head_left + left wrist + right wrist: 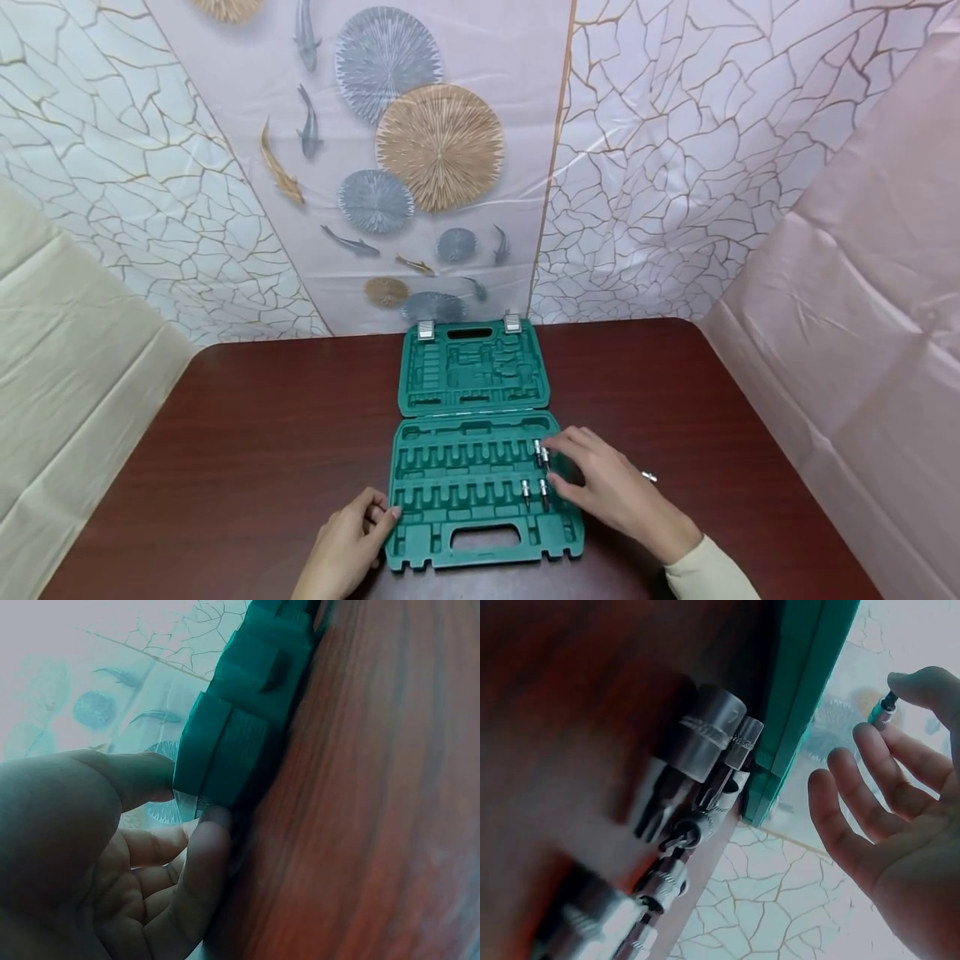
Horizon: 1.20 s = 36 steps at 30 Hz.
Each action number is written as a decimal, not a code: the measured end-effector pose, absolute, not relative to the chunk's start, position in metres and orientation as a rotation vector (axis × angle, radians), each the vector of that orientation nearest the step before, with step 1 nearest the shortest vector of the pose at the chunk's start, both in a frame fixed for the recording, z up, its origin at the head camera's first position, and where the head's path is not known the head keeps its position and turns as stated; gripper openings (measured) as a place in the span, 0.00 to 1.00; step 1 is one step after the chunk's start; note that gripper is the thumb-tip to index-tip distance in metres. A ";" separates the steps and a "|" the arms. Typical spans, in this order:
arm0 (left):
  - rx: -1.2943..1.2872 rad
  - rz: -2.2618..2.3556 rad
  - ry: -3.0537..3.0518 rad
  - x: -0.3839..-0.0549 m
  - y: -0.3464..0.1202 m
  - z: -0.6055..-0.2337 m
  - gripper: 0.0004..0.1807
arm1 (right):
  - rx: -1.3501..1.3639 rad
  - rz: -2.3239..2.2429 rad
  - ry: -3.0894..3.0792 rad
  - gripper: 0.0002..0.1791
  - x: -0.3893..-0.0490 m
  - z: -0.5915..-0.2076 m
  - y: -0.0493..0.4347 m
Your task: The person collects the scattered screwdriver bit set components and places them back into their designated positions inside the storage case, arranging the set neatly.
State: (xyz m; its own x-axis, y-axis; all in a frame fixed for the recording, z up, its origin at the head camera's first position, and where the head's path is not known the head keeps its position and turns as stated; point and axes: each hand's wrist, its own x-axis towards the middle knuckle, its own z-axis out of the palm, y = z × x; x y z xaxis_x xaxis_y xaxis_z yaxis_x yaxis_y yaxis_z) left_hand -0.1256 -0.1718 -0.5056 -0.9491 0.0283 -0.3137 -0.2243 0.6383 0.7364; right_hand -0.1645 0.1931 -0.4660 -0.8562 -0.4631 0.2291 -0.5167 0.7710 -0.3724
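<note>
A green plastic socket case lies unfolded on the table, rows of slots in its lower half. My left hand grips the case's left front corner, thumb over the rim and fingers curled below, as the left wrist view shows. At the right end of the upper row, my right hand pinches a small bit socket by its two ends, thumb on the dark tip. Another bit socket sits beside it in that row. Two more, one of them a dark-tipped bit socket, stand in the lower row.
Several loose bit sockets lie on the table right of the case, mostly hidden behind my right hand in the head view. The case's lid leans back toward the patterned cloth wall. Dark red wood surrounds the case.
</note>
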 end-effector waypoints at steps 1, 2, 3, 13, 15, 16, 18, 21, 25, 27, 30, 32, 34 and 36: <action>-0.159 1.208 2.564 -0.126 -0.172 -0.506 0.19 | 0.793 0.635 -2.838 0.21 -0.166 -0.466 0.192; -0.160 1.206 2.564 -0.126 -0.172 -0.506 0.18 | 0.802 0.625 -2.839 0.22 -0.168 -0.466 0.191; -0.160 1.205 2.564 -0.126 -0.172 -0.506 0.18 | 0.812 0.617 -2.837 0.21 -0.170 -0.467 0.190; -0.151 1.186 2.599 -0.125 -0.170 -0.504 0.18 | 0.912 0.538 -2.839 0.21 -0.190 -0.474 0.179; -0.153 1.187 2.597 -0.125 -0.169 -0.504 0.17 | 0.927 0.509 -2.847 0.20 -0.193 -0.475 0.178; -0.153 1.191 2.596 -0.125 -0.169 -0.504 0.17 | 0.930 0.493 -2.850 0.20 -0.194 -0.476 0.178; -0.151 1.198 2.594 -0.125 -0.169 -0.504 0.17 | 0.930 0.462 -2.855 0.20 -0.195 -0.477 0.177; -0.146 1.210 2.591 -0.126 -0.170 -0.504 0.18 | 0.926 0.432 -2.853 0.20 -0.196 -0.478 0.175; -0.152 1.221 2.589 -0.125 -0.170 -0.504 0.18 | 0.932 0.385 -2.831 0.20 -0.197 -0.479 0.172; -0.158 1.224 2.588 -0.124 -0.171 -0.504 0.17 | 0.939 0.365 -2.822 0.20 -0.197 -0.479 0.171; -0.159 1.227 2.589 -0.124 -0.171 -0.505 0.17 | 0.941 0.328 -2.809 0.19 -0.197 -0.480 0.170; -0.158 1.225 2.594 -0.124 -0.170 -0.505 0.17 | 0.944 0.312 -2.805 0.19 -0.198 -0.480 0.170; -0.154 1.225 2.597 -0.124 -0.170 -0.505 0.17 | 0.941 0.303 -2.808 0.19 -0.198 -0.480 0.170; -0.159 1.225 2.594 -0.124 -0.170 -0.505 0.17 | 0.933 0.301 -2.829 0.19 -0.199 -0.478 0.169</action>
State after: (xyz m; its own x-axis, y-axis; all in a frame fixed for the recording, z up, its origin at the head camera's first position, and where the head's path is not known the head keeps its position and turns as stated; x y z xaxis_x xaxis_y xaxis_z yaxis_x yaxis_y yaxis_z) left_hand -0.1236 -0.1701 -0.5046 -0.9582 0.0149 -0.2856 -0.2111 0.6368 0.7416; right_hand -0.1986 0.1685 -0.4784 -0.7961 -0.5709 0.2009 -0.6003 0.7868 -0.1431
